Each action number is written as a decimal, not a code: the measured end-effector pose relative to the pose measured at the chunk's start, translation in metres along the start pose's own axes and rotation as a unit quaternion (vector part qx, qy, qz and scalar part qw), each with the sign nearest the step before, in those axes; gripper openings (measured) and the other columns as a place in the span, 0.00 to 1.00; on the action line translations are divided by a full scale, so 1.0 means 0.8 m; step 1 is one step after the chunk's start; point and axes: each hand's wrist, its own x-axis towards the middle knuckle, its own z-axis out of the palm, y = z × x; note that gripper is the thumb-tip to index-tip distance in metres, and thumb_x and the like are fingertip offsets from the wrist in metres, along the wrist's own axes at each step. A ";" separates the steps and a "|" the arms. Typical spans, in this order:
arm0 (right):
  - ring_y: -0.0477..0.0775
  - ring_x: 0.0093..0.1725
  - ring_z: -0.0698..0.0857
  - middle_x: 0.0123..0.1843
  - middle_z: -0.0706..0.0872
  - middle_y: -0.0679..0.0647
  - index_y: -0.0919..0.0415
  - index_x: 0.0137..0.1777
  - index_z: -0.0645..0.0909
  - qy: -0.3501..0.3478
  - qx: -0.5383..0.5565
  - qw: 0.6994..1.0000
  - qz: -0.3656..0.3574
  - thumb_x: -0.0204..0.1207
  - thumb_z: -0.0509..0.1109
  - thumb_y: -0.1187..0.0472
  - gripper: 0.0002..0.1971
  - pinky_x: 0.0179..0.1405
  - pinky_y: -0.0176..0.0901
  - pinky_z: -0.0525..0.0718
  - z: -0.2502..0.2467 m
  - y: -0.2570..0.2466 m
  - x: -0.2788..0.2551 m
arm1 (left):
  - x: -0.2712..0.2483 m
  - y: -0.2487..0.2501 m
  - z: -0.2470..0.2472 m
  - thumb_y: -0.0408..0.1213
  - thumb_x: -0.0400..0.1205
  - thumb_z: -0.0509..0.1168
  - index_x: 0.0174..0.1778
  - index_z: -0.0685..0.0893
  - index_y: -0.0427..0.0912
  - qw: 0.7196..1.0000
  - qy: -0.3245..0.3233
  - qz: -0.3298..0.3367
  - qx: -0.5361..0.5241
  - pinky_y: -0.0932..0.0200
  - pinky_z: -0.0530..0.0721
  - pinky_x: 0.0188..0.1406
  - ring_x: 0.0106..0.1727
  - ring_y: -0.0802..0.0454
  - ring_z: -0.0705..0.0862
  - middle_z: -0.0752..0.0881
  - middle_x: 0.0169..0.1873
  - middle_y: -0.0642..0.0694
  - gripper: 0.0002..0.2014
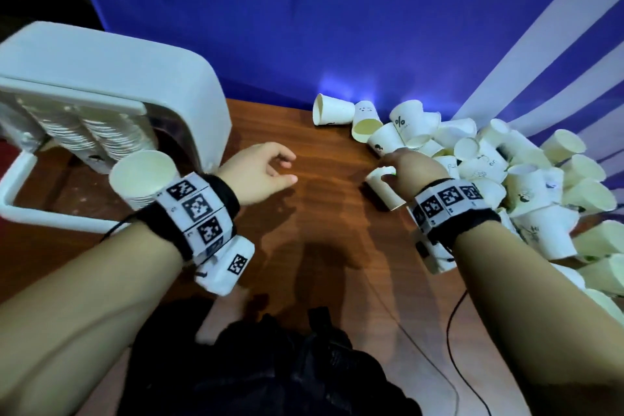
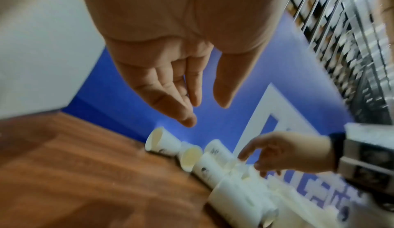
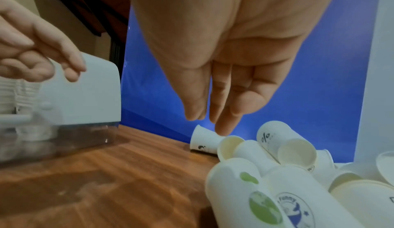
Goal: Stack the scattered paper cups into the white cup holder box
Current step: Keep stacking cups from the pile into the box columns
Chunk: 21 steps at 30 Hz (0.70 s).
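The white cup holder box [image 1: 111, 71] stands at the left, with nested rows of cups [image 1: 91, 135] inside and a stack of cups [image 1: 141, 176] jutting out at its front. Scattered white paper cups [image 1: 506, 162] lie heaped on the right. My left hand [image 1: 287, 167] hovers over the bare wood beside the box with relaxed fingers [image 2: 185, 113] and holds nothing. My right hand [image 1: 391, 169] hangs over the pile's near edge, just above a cup [image 1: 381, 191] lying on its side. Its fingers [image 3: 224, 124] point straight down and do not grip anything.
The wooden table [image 1: 320, 230] shows bare wood between the box and the pile. A blue backdrop [image 1: 304, 27] closes off the far edge. Dark cloth [image 1: 270, 365] and a black cable [image 1: 452, 331] lie at the near edge.
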 end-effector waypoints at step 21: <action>0.64 0.56 0.81 0.56 0.81 0.60 0.57 0.56 0.83 -0.017 0.022 0.999 -0.041 0.79 0.62 0.56 0.12 0.50 0.50 0.79 0.029 0.068 0.115 | 0.321 -0.012 0.109 0.31 0.83 0.56 0.50 0.76 0.35 0.976 0.093 -0.141 -0.136 0.69 0.81 0.22 0.17 0.65 0.81 0.81 0.29 0.46 0.05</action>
